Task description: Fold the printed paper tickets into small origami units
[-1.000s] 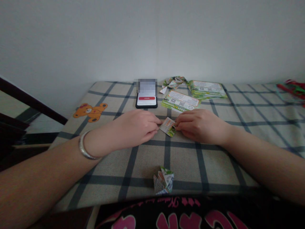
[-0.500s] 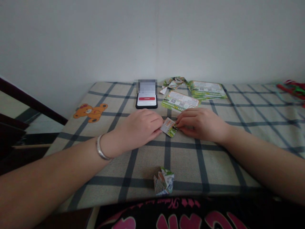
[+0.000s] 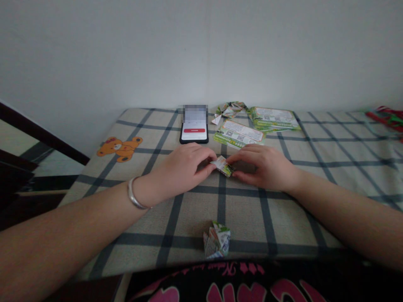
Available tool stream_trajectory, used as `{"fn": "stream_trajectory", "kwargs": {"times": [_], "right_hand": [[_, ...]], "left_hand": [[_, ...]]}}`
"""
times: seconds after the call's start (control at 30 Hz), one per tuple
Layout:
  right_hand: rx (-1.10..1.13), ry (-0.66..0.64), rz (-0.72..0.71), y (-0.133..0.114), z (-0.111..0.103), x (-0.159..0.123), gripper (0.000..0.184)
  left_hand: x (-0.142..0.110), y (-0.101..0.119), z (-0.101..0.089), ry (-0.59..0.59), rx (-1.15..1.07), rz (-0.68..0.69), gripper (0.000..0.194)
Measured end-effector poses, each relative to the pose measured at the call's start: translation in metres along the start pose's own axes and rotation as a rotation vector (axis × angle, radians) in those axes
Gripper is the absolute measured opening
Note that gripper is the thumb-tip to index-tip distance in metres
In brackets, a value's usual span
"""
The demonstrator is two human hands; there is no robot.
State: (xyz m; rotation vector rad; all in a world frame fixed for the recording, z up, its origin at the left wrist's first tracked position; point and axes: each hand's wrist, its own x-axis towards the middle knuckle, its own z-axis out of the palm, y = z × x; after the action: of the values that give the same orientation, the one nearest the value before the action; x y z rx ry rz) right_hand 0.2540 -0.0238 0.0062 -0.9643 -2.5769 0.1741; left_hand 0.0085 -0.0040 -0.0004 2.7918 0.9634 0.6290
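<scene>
A small folded piece of printed paper (image 3: 223, 166), white, orange and green, is between my two hands over the middle of the checked cloth. My left hand (image 3: 189, 165) pinches its left corner between thumb and fingers. On the other side, my right hand (image 3: 262, 167) grips its right edge with thumb and fingertips. Nearer to me, a finished-looking folded paper shape (image 3: 217, 240) with pointed flaps stands by the table's front edge. Just beyond my right hand lies a flat green and white leaflet (image 3: 239, 133).
A phone (image 3: 194, 131) with a lit screen lies near the wall. Beside it are several folded paper pieces (image 3: 231, 110) and a stack of leaflets (image 3: 275, 117). A bear picture (image 3: 119, 148) is at the left of the tablecloth (image 3: 151, 228). Something red and green (image 3: 388, 117) sits far right.
My left hand has moved right and now pinches the paper's corner. The paper has gone from lying flat to tilted and looks narrower. My right fingers have spread around its edge.
</scene>
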Motion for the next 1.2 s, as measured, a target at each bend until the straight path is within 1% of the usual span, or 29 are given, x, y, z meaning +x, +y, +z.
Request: {"fn": "stream_trajectory", "kwargs": {"times": [0.13, 0.33, 0.4, 0.53, 0.7, 0.8, 0.9, 1.03, 1.1, 1.2], "right_hand": [[0.061, 0.031, -0.037, 0.000, 0.002, 0.001, 0.027], [0.098, 0.109, 0.020, -0.004, 0.006, 0.002, 0.023], [0.087, 0.120, 0.012, -0.005, 0.007, 0.001, 0.023], [0.099, 0.110, -0.054, -0.007, 0.008, 0.001, 0.023], [0.132, 0.099, -0.048, -0.008, 0.008, 0.002, 0.023], [0.104, 0.106, -0.053, -0.010, 0.009, 0.001, 0.023], [0.010, 0.127, -0.003, -0.012, 0.010, 0.000, 0.026], [-0.087, 0.165, 0.115, -0.013, 0.012, 0.000, 0.021], [-0.091, 0.177, 0.140, -0.013, 0.013, 0.001, 0.019], [-0.059, 0.154, 0.147, -0.012, 0.014, 0.000, 0.016]], "left_hand": [[0.001, 0.001, 0.001, 0.008, -0.098, -0.068, 0.016], [0.000, 0.001, 0.003, 0.037, -0.168, -0.126, 0.018], [0.001, 0.001, 0.003, 0.048, -0.181, -0.139, 0.019], [0.001, 0.002, 0.003, 0.062, -0.199, -0.143, 0.019], [0.002, 0.003, 0.003, 0.055, -0.279, -0.187, 0.019], [0.003, 0.003, 0.003, 0.061, -0.323, -0.203, 0.018], [0.003, 0.003, 0.004, 0.082, -0.322, -0.196, 0.015], [0.002, 0.003, 0.004, 0.072, -0.272, -0.180, 0.011], [0.002, 0.004, 0.003, 0.067, -0.267, -0.174, 0.010], [0.003, 0.005, 0.002, 0.078, -0.282, -0.182, 0.009]]}}
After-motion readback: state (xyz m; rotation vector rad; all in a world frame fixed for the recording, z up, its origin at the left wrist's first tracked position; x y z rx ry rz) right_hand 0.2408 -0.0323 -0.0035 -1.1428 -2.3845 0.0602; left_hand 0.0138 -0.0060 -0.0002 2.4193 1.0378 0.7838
